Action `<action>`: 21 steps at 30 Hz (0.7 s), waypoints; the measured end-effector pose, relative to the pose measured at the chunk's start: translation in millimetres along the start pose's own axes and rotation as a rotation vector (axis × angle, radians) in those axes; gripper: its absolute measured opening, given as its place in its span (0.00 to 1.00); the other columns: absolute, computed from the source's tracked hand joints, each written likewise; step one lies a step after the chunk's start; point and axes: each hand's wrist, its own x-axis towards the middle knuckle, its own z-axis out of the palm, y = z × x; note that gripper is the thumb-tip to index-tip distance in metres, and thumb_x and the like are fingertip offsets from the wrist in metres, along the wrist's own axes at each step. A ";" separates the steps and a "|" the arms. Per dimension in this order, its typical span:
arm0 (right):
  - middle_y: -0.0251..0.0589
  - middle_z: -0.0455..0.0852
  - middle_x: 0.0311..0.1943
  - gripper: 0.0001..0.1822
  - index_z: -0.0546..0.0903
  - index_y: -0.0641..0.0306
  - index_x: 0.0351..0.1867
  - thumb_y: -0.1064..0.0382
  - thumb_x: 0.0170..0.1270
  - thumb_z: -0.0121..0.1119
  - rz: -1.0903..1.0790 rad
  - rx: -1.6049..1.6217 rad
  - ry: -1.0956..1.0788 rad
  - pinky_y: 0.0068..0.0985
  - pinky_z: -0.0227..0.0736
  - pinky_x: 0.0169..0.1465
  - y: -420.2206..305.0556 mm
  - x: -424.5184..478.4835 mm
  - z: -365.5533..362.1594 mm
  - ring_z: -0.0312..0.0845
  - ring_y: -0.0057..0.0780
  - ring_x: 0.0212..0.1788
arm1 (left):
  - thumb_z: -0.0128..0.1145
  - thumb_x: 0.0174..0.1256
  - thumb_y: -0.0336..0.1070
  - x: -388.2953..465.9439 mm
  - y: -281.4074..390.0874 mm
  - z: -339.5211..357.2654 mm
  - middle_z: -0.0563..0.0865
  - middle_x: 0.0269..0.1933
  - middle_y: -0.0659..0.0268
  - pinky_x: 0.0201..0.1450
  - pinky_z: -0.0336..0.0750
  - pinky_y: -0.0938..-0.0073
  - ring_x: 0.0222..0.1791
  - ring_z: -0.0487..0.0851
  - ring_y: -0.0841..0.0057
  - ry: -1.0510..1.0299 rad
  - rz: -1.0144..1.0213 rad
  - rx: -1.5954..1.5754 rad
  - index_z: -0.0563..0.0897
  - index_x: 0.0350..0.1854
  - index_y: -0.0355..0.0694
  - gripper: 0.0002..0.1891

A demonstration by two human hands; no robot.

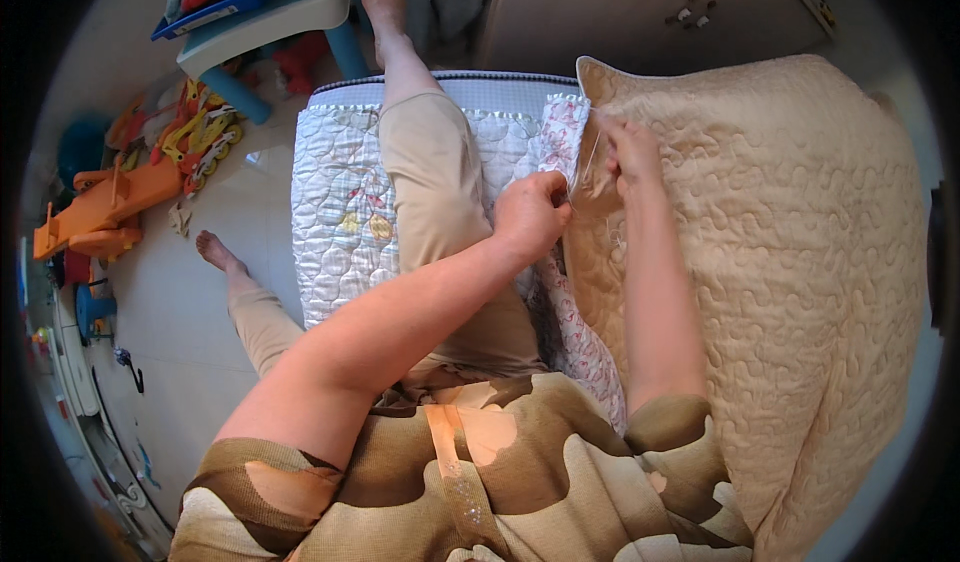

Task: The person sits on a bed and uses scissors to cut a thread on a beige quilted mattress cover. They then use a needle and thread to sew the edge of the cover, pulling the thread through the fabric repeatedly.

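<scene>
My left hand (532,213) pinches the edge of a white fabric strip with a pink-red pattern (564,134). The strip lies along the near edge of a tan quilted cover (780,209) and runs back toward my lap. Just right of the strip, my right hand (631,149) is raised over the tan cover with its fingers closed together. A thin white thread (592,157) stretches between the right fingers and the fabric at my left hand. Whether a needle is between the right fingertips cannot be made out.
My leg rests across a white quilted pad (341,217) with a stitched picture. At the left are a small table (277,33) with a blue tray (217,15), an orange plastic toy (112,205), yellow-and-red inline skates (199,134) and an umbrella (129,363) on the tiled floor.
</scene>
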 end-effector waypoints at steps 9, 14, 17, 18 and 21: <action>0.24 0.78 0.24 0.07 0.82 0.62 0.36 0.64 0.59 0.66 -0.173 0.142 -0.135 0.12 0.54 0.19 -43.0 -17.3 28.6 0.63 0.08 0.20 | 0.60 0.49 0.31 -1.9 2.9 -3.2 0.81 0.32 0.61 0.33 0.75 0.60 0.30 0.82 0.59 -0.034 0.287 0.141 0.80 0.31 0.42 0.06; 0.22 0.67 0.21 0.05 0.80 0.60 0.35 0.65 0.61 0.63 0.175 0.474 -0.263 0.12 0.46 0.17 -44.7 26.5 15.7 0.50 0.11 0.16 | 0.58 0.52 0.33 -4.8 3.2 -2.4 0.79 0.32 0.62 0.34 0.76 0.59 0.32 0.82 0.59 -0.139 0.296 0.281 0.80 0.31 0.45 0.04; 0.22 0.71 0.21 0.07 0.82 0.60 0.38 0.64 0.60 0.64 0.158 0.550 -0.142 0.12 0.47 0.18 -68.0 37.5 19.6 0.53 0.09 0.17 | 0.59 0.50 0.34 -5.7 1.5 1.5 0.81 0.34 0.62 0.34 0.75 0.59 0.32 0.82 0.58 -0.155 0.394 0.251 0.80 0.32 0.44 0.06; 0.22 0.73 0.22 0.08 0.82 0.60 0.40 0.64 0.60 0.65 0.058 0.453 -0.254 0.12 0.48 0.19 -76.7 33.3 23.9 0.55 0.08 0.17 | 0.60 0.49 0.34 -3.7 0.1 0.3 0.82 0.33 0.62 0.34 0.76 0.59 0.32 0.82 0.58 -0.130 0.313 0.224 0.80 0.32 0.43 0.07; 0.24 0.80 0.25 0.14 0.82 0.60 0.45 0.62 0.59 0.66 -0.233 0.075 -0.437 0.12 0.54 0.21 -114.8 0.5 29.1 0.61 0.08 0.19 | 0.61 0.47 0.35 3.0 -3.5 0.7 0.84 0.32 0.60 0.35 0.76 0.62 0.30 0.82 0.59 -0.101 0.038 0.106 0.81 0.33 0.40 0.10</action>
